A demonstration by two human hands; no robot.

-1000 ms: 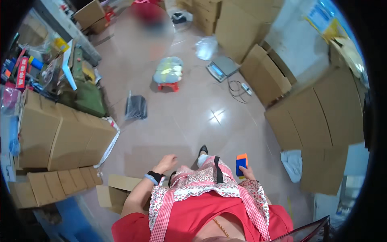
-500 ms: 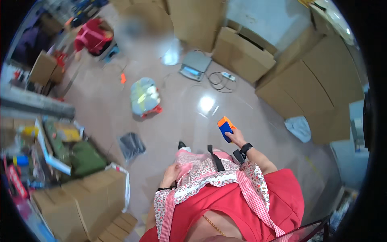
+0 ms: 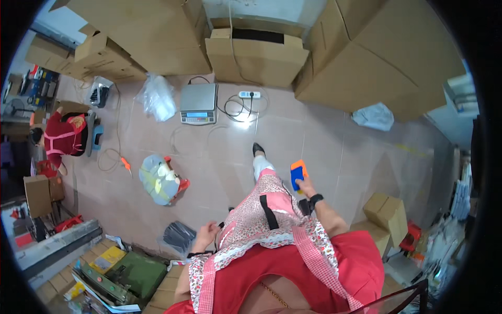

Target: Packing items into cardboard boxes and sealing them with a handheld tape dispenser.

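My right hand (image 3: 306, 186) grips a flat blue and orange block-shaped item (image 3: 297, 175) at its near end, held out over the floor. Its exact kind does not show. A black watch sits on that wrist. My left hand (image 3: 206, 234) hangs beside my flowered apron (image 3: 261, 209), fingers loosely bent and apart, with nothing visible in it. Nearest to that hand on the floor lies a clear bag of dark items (image 3: 179, 238). One foot in a dark shoe (image 3: 258, 149) is stretched forward.
Ahead stand a bench scale (image 3: 199, 99), a power strip (image 3: 249, 95) with cable, and large cartons (image 3: 256, 60). A cushioned stool (image 3: 159, 180) is left of me; farther left a person in red (image 3: 65, 133) sits bent over. Small boxes (image 3: 386, 214) stand at right, a green machine (image 3: 138, 275) at lower left.
My view has turned, so the scale and cartons now lie straight ahead. One foot has come forward in a step. The blue and orange item stays in my right hand.
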